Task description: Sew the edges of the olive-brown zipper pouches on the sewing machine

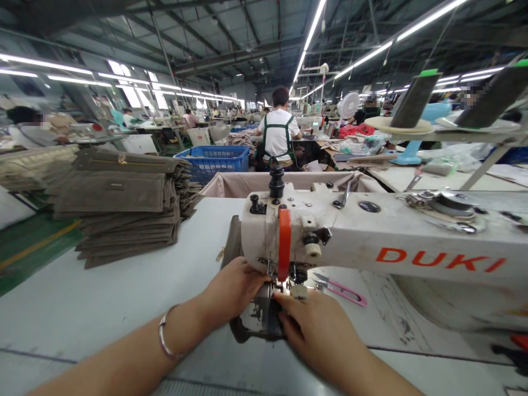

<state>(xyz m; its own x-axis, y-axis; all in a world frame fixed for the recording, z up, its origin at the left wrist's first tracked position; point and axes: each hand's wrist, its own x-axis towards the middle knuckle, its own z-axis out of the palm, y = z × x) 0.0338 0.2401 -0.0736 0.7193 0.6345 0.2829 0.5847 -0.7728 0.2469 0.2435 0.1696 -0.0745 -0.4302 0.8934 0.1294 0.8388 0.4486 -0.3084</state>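
Note:
A white sewing machine (pixel 371 242) marked DUKI stands on the white table (pixel 103 302). My left hand (pixel 231 289), a bangle on its wrist, reaches under the machine head with fingers curled at the needle area. My right hand (pixel 317 327) rests just right of it, fingers pressed on a dark piece (pixel 264 319) beneath the presser foot. What the fingertips pinch is hidden. Behind the machine head a grey-brown fabric piece (pixel 231 242) shows.
A tall stack of grey-brown fabric pieces (pixel 124 214) sits at the left on the table. Pink thread snips (pixel 342 290) lie under the machine arm. A cloth-lined bin (pixel 247 184) and a blue crate (pixel 214 159) stand beyond. A person in a white shirt (pixel 278 135) sits ahead.

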